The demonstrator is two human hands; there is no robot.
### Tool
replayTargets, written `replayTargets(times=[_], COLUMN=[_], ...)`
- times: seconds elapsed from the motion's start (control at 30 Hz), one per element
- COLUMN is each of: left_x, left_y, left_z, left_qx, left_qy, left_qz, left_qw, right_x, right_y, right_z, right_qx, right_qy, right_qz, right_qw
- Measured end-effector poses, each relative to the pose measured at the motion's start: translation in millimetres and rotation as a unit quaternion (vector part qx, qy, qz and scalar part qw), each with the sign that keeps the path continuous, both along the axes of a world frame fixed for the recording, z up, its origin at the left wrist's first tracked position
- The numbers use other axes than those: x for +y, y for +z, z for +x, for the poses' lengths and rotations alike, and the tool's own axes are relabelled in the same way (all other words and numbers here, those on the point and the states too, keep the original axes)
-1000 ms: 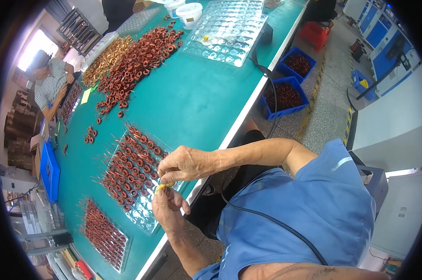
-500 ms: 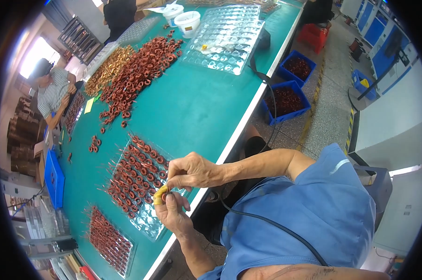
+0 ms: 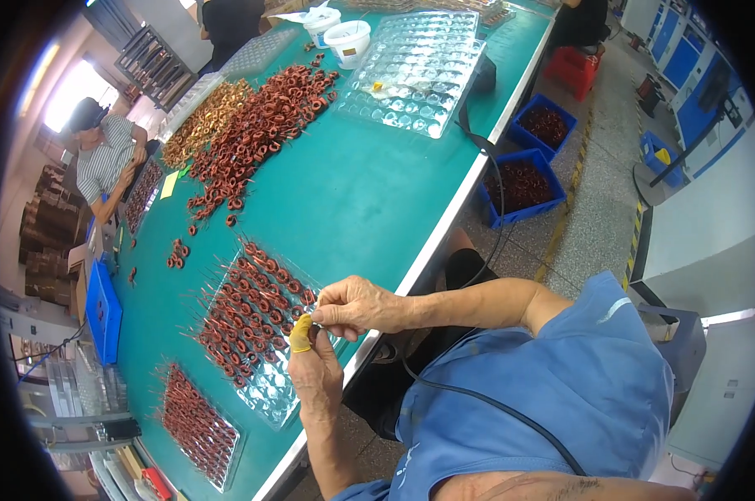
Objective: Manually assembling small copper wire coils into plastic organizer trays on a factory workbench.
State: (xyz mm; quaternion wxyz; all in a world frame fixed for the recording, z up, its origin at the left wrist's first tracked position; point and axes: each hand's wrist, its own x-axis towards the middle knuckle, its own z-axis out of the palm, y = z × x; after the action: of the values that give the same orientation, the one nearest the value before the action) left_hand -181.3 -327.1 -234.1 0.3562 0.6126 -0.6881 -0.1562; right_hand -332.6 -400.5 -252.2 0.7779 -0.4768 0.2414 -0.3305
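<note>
Left hand (image 3: 317, 373) now more upright, in front of ring tray (image 3: 269, 394)

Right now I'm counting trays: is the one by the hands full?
Not full: the tray holds red rings, but some cups are bare.

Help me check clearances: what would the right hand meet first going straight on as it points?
Probably the left hand, at its yellow finger cover, beside the right hand; depth is unclear. The tray of red rings lies beyond.

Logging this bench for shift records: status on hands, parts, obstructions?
Left hand, right hand: fingertips close together, any held piece unclear. Clear tray partly filled with red rings. Hands hide part of its near edge.
</note>
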Motion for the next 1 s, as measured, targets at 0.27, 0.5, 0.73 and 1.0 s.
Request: replayTargets(times=[0.27, 0.5, 0.73, 1.0], left_x=[1.7, 3.9, 11.1, 18.3], left_y=[25.4, 9.3, -22.3, -23.6], left_z=[16.3, 27.6, 20.6, 9.2], left_qx=[0.010, -0.391, -0.198, 0.530], left_qy=[-0.127, -0.254, -0.147, -0.053], left_qz=[0.099, -0.102, 0.006, -0.025], left_qw=[0.987, 0.879, 0.969, 0.846], right_x=[-11.3, -6.4, -3.9, -7.3], right_y=[-3.8, -12.7, -23.3, 24.3], right_z=[-12.8, -13.8, -11.3, 21.1], right_qx=[-0.007, 0.147, 0.099, 0.053], right_qy=[0.117, 0.130, 0.106, 0.055], right_qz=[0.076, 0.004, 0.097, 0.018], right_qw=[0.990, 0.981, 0.985, 0.997])
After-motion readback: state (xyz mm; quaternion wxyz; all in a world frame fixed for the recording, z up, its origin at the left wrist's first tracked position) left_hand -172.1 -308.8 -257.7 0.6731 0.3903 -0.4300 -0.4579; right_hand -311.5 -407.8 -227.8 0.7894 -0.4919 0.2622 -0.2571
